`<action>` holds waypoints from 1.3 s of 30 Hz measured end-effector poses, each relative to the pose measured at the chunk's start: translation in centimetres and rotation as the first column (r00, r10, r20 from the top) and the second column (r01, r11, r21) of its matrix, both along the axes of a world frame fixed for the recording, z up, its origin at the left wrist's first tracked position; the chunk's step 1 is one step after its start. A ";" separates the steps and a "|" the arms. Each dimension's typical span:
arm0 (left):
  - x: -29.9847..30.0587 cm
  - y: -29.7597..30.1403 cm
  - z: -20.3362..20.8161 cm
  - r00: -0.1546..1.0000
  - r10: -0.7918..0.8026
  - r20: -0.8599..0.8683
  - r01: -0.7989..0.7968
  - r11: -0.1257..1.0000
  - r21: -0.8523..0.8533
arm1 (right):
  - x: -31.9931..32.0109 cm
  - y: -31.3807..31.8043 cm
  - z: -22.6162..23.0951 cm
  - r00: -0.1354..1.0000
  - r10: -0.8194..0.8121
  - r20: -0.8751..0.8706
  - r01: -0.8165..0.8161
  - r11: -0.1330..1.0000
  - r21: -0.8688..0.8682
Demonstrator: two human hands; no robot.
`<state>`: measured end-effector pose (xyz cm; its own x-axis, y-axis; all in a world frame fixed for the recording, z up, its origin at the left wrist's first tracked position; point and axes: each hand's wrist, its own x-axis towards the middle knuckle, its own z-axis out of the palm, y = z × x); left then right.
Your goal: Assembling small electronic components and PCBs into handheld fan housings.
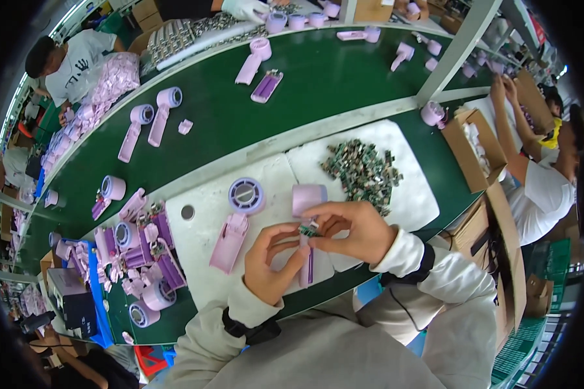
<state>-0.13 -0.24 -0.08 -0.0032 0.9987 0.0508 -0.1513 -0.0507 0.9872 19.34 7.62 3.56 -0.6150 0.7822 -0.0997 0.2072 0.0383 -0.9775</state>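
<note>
In front of me a lilac handheld fan lies on a white foam sheet, its round head (309, 198) away from me and its opened handle (306, 267) toward me. A small green circuit board (309, 227) sits over the neck. My right hand (357, 230) is closed, pinching the board between thumb and fingers. My left hand (269, 262) is also closed, its fingertips at the handle and the board's left edge; the exact contact is partly hidden. Left of the hands is another fan, with a round grille (246, 196) and an open, hollow handle shell (229, 243).
Many loose circuit boards (363, 172) are heaped at the right of the foam sheet (405, 194). Lilac fan parts (139, 249) pile up at the left. Beyond a rail, the green conveyor (214, 123) carries several fans. A cardboard box (477, 152) stands at right, near co-workers.
</note>
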 end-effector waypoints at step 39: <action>5.6 8.7 -1.1 0.869 -0.044 -0.493 0.084 0.995 0.058 | 2.9 36.3 1.4 0.748 -0.506 0.429 0.109 0.731 0.673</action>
